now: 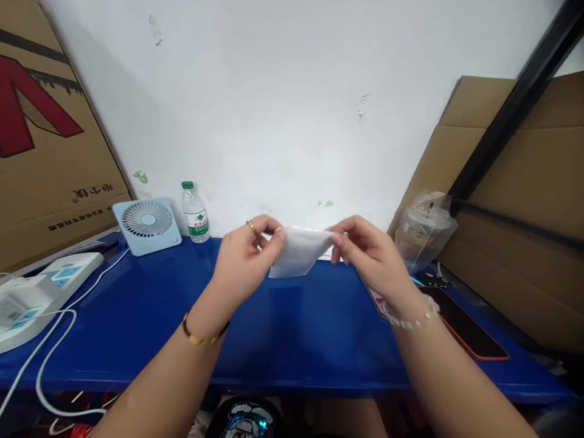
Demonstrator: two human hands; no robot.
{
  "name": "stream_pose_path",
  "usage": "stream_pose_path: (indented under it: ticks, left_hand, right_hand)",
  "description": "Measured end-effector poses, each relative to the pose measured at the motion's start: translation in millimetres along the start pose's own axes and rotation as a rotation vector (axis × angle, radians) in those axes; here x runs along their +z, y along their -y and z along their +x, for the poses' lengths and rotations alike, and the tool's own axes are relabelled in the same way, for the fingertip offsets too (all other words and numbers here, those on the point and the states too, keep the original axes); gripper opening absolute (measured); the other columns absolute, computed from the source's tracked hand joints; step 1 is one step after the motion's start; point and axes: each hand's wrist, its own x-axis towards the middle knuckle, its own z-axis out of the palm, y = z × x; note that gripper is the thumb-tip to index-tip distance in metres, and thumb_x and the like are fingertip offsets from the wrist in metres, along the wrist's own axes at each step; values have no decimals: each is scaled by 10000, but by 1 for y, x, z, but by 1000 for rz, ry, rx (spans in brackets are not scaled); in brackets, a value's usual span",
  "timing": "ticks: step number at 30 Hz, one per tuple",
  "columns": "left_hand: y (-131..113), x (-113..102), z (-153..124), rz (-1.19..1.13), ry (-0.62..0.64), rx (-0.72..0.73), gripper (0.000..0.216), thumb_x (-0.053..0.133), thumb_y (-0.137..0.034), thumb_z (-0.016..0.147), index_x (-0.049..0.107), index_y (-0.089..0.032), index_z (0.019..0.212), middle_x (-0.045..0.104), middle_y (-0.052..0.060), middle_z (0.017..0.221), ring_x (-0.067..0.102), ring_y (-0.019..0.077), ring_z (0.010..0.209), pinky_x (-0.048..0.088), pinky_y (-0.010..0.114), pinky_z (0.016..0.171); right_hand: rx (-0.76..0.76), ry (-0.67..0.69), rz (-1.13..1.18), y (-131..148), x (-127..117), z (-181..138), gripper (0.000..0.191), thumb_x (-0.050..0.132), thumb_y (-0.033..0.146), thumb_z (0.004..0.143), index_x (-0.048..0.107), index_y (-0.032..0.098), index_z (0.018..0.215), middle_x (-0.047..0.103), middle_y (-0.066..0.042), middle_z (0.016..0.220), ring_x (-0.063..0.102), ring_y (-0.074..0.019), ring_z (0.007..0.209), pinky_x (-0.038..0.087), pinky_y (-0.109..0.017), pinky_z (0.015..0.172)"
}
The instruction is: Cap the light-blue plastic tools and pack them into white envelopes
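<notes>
A translucent white plastic bag (298, 252) is stretched between my two hands, above the blue table. My left hand (249, 258) pinches its upper left corner between thumb and fingers. At the upper right corner, my right hand (367, 252) pinches the bag in the same way. The lower part of the bag hangs free and looks flat; whether anything is inside I cannot make out. A ring and a dark-and-gold bracelet are on my left side, and a beaded bracelet is on my right wrist.
Across the blue table (150, 310), a light blue fan (146, 228) and a water bottle (196, 213) stand at the back left. A power strip (50, 298) with white cables lies left. A bagged drink cup (422, 228) and a phone (469, 322) are right. Cardboard (524, 182) leans behind.
</notes>
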Motion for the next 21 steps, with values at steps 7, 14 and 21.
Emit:
stream_pose_path:
  ticks: [7,14,21]
  left_hand:
    - [26,6,-132,-180,211,-245,189,577,-294,780,562,-167,640,523,-13,597,453,101,556,351,194,523]
    - [70,44,-188,-485,219,-643,217,675,-331,696,537,-172,750,464,-36,605,433,87,542,357,184,505]
    - [65,49,-163,-770,230,-665,324,687,-350,705,453,-209,879,439,-65,622,460,76,509,413,193,511]
  right_hand:
    - [134,268,29,5,27,-119,151,532,255,866,565,177,740,577,-20,707,536,-128,660,420,-235,602]
    - [193,171,-212,-20,73,-173,105,524,243,865,597,195,807,595,-22,726,548,-136,660,429,-234,586]
    - [-382,148,-559,-3,78,-154,232,581,167,817,619,171,1046,630,-43,704,518,-148,611,396,-280,565]
